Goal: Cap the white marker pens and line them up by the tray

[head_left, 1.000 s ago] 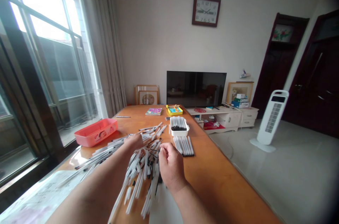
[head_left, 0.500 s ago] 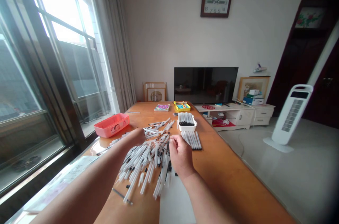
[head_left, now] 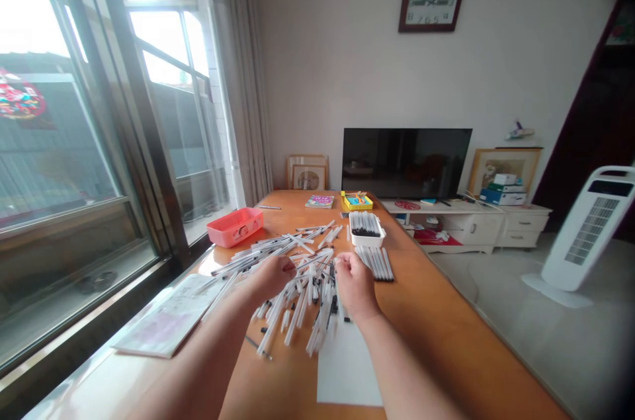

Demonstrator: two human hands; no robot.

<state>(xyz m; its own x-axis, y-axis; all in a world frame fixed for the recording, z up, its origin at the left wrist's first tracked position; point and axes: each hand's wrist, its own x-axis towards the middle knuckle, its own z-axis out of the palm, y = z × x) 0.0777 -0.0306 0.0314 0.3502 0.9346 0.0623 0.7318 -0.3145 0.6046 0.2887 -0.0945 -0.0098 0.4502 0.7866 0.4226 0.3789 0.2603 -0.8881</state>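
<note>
L hand (head_left: 272, 278) & R hand (head_left: 354, 284) are working a big loose pen heap (head_left: 308, 291), fingers (head_left: 344, 263) curled, grip unclear, with few pens sitting in the white tray (head_left: 366, 243) or short row (head_left: 377, 264).

This location is a domestic living room. A wall clock (head_left: 432, 0) is mounted on the plain wall at upper right of center. A flat-screen television (head_left: 407, 163) stands at center right, above a low white media cabinet (head_left: 471, 228). Framed pictures (head_left: 307, 176) stand on either side of the television. A white tower fan (head_left: 590, 228) occupies the right edge, on the tiled floor (head_left: 496, 288). Floor-length curtains (head_left: 238, 63) hang beside a large window (head_left: 163, 76) at upper left.
</note>
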